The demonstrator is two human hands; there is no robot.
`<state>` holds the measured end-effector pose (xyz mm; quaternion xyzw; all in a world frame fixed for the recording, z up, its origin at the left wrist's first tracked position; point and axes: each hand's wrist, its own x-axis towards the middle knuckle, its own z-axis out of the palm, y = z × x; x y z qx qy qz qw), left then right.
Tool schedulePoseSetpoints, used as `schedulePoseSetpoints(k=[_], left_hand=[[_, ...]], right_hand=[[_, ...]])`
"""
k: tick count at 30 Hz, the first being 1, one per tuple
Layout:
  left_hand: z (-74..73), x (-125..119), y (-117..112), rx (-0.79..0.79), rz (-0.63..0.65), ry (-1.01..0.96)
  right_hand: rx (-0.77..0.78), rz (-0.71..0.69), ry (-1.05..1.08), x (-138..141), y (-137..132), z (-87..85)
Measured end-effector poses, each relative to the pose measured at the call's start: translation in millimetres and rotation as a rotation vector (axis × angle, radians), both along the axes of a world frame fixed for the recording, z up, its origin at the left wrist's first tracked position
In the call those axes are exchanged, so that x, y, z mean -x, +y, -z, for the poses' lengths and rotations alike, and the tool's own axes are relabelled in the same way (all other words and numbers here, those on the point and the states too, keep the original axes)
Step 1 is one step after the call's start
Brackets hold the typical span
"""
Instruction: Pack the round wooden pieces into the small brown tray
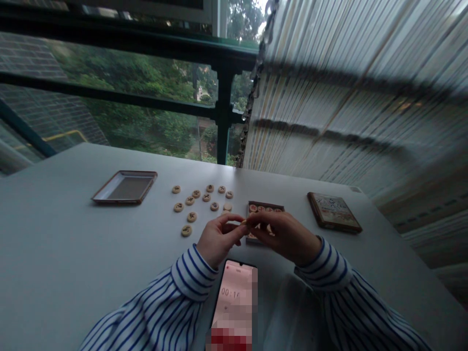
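Note:
My left hand [219, 239] and my right hand [287, 236] meet at the fingertips, pinching one round xiangqi piece [243, 223] between them. Only a sliver of it shows, so its marking is hidden. Beneath my right hand lies an open box [249, 241] with red-marked pieces [261, 209] in its back row; my fingers cover much of its inside. To the left, several loose pieces with dark characters [192, 217] are scattered on the table. One piece with a blank face [227, 207] lies just beyond my left fingers.
A shallow open tray [142, 195] is at the left of the white table [146, 258]. A closed, printed box [334, 210] rests at the right. Between my forearms lies a phone [234, 297] showing a timer. A window railing and a string curtain [310, 107] stand behind the table.

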<state>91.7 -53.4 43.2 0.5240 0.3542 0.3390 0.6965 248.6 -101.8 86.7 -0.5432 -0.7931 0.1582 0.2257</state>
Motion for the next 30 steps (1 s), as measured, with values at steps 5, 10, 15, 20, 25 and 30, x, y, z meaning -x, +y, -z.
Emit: schedulePoseSetpoints(k=[5, 10, 15, 20, 25, 30], left_hand=[[5.0, -2.6, -2.8, 0.016, 0.001, -0.015], [6.5, -4.9, -8.2, 0.026, 0.017, 0.006], [7.6, -4.3, -9.0, -0.027, 0.047, 0.022], [8.2, -3.8, -6.6, -0.057, 0.045, 0.044], [9.1, -4.8, -7.7, -0.055, 0.016, 0.045], [8.4, -5.3, -7.8, -0.040, 0.013, 0.055]], right_hand=[[-0.035, 0.012, -0.049, -1.4, -5.0, 4.3], [-0.093, 0.035, -0.098, -2.4, -11.2, 6.3], [-0.112, 0.024, -0.128, -6.2, -15.3, 2.9], [-0.103, 0.013, -0.138, -8.5, -16.9, -0.1], [-0.094, 0.012, -0.131, -8.3, -17.1, 1.1], [-0.116, 0.005, -0.144, -8.8, -16.5, 1.6]])
